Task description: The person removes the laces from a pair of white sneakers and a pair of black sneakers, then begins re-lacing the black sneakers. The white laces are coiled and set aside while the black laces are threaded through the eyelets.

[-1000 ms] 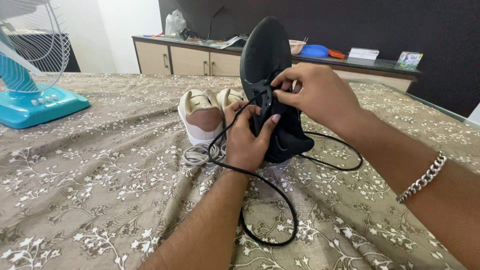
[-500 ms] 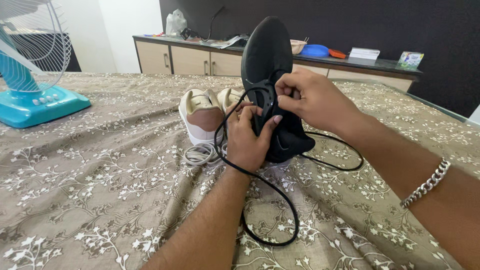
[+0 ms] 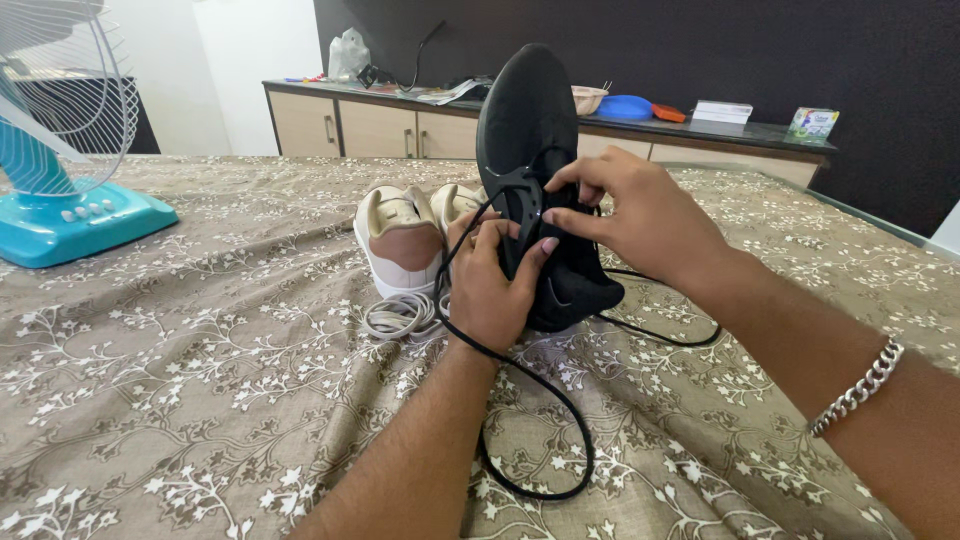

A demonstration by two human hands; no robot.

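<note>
A black sneaker (image 3: 540, 190) stands toe-up on the floral bedspread (image 3: 200, 380), left hand (image 3: 495, 285) wrapped around it; right hand (image 3: 640, 215) pinches the black lace (image 3: 540, 400) at an eyelet, best fed through steadily without twisting.

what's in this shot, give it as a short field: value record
left hand: left hand grips the black shoe from below
right hand: right hand pinches the black lace at the shoe's eyelets
shoe pose: held upright, toe up
lace: loops down over the floral bedspread
nearby: pale sneakers and loose white lace behind the hands
far left: teal fan
</note>
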